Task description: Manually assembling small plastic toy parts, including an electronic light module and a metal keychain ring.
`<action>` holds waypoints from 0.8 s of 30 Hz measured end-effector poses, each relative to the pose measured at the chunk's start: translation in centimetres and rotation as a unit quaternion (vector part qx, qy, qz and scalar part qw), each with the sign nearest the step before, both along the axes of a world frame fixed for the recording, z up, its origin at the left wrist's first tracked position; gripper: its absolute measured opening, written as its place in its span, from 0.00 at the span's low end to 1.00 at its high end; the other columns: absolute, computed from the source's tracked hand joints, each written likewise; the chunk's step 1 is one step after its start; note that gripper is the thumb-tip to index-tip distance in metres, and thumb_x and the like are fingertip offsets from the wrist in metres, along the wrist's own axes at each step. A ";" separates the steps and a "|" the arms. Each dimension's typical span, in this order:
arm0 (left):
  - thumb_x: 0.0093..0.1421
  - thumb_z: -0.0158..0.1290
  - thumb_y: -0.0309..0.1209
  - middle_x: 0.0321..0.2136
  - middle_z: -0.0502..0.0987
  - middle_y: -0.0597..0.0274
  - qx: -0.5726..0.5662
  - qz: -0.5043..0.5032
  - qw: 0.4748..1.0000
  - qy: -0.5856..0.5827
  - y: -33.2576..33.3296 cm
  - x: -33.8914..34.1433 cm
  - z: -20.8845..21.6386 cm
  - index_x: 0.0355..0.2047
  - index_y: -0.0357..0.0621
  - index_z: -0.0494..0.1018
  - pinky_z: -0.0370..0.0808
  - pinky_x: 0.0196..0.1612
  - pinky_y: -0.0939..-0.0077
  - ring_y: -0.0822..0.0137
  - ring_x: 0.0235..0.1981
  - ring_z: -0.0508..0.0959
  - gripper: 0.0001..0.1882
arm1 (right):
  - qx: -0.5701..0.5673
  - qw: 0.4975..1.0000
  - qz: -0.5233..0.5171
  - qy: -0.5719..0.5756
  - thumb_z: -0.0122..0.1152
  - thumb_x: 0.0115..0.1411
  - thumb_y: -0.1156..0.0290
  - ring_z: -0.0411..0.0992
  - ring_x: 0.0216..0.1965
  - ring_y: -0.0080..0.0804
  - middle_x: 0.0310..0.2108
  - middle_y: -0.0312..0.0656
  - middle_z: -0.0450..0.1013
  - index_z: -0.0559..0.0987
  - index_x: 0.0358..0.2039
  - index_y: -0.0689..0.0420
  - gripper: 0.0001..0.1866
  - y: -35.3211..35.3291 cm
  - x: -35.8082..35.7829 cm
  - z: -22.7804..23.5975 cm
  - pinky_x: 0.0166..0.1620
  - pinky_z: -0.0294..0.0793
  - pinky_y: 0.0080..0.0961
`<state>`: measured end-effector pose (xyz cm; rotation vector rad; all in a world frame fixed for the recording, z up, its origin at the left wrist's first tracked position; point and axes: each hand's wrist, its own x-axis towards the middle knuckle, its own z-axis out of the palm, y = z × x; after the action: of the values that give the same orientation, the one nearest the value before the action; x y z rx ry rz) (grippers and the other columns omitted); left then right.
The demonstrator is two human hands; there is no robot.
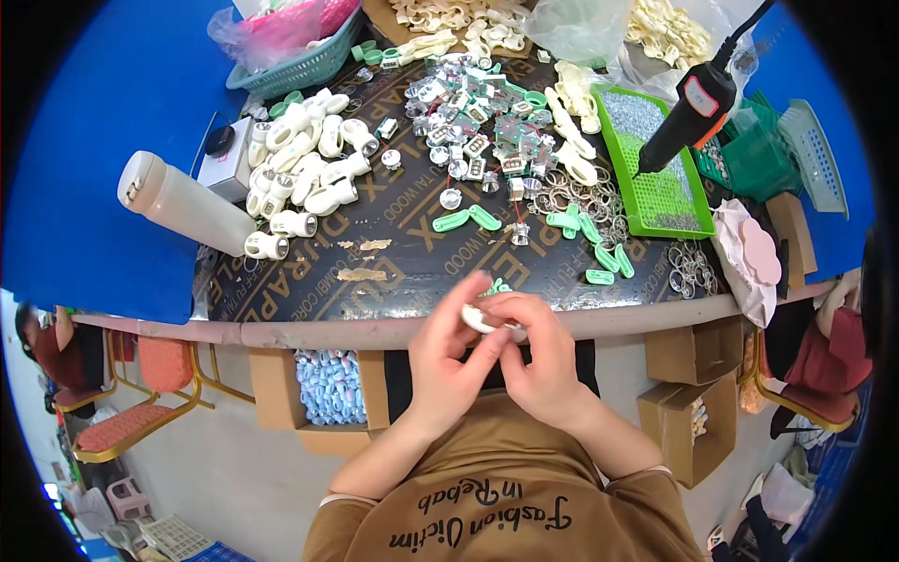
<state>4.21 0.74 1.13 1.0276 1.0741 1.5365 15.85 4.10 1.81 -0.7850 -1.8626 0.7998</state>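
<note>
Close to my body, at the table's near edge, both hands meet around a small white plastic flashlight casing (477, 319). My left hand (449, 356) pinches it from the left, thumb below and fingers above. On the other side my right hand (541, 351) grips it with bent fingers and thumb, hiding much of it. Several green oval plastic pieces (496, 288) lie just beyond my fingers. Farther off is a heap of small circuit boards with clear lenses (482, 131). White flashlight bodies (309, 155) are piled to the left of it.
A white bottle (183, 201) stands at left. On the right, a dark electric screwdriver (688, 112) hangs over a green tray (646, 225) of small metal parts. Metal rings (691, 272) lie near the edge. Below the table are cardboard boxes (273, 384), one holding blue pieces.
</note>
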 end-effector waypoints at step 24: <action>0.57 0.51 0.37 0.45 0.65 0.51 0.052 -0.138 0.945 -0.294 0.6 -5.0 0.2 0.56 0.41 0.54 0.72 0.33 0.70 0.59 0.34 0.73 0.30 | 0.221 0.946 -0.039 -0.234 0.54 0.47 0.83 0.73 0.27 0.39 0.30 0.44 0.73 0.77 0.35 0.56 0.13 9.3 2.6 3.9 0.29 0.72 0.28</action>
<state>-0.78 1.39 1.36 0.6795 0.4180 1.5349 18.41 13.44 5.67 -0.7918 -2.2991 0.1232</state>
